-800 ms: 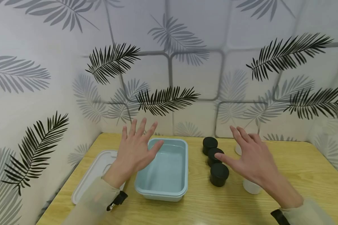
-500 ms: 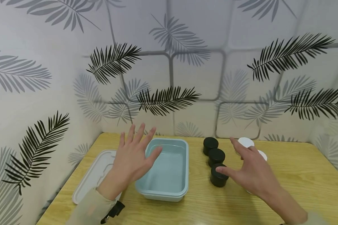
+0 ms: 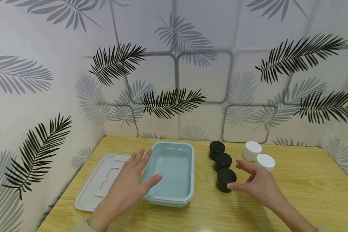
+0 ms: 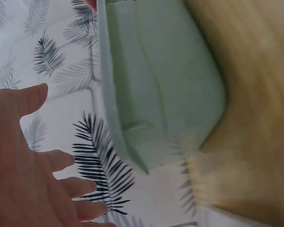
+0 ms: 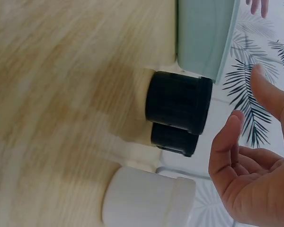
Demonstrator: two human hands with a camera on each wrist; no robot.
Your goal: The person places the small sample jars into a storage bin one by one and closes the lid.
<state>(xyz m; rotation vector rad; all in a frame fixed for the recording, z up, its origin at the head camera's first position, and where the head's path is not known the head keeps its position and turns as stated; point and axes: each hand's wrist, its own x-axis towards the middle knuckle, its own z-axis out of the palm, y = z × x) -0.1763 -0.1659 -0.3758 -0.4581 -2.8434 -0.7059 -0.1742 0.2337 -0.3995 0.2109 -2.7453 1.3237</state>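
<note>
My left hand (image 3: pixel 127 182), fingers spread, hovers between a light blue plastic box (image 3: pixel 172 170) and its pale lid (image 3: pixel 94 185). The box stands uncovered with nothing inside it. My right hand (image 3: pixel 262 185) holds nothing; its thumb and index finger are apart, just over the nearest black jar (image 3: pixel 226 180). In the right wrist view a gap shows between the fingers and that black jar (image 5: pixel 177 101). Two more black jars (image 3: pixel 223 161) stand behind it in a slanting row. A white jar (image 5: pixel 146 198) also shows in the right wrist view.
White jars (image 3: pixel 252 150) stand to the right of the black ones, partly covered by my right hand. Everything rests on a wooden table (image 3: pixel 316 183). A wall with a leaf pattern (image 3: pixel 203 74) rises behind the table's back edge.
Both hands have come down and nearer the body. The right thumb and index finger have moved to the front black jar, uncovering two white jars. The box, lid and jars have not moved.
</note>
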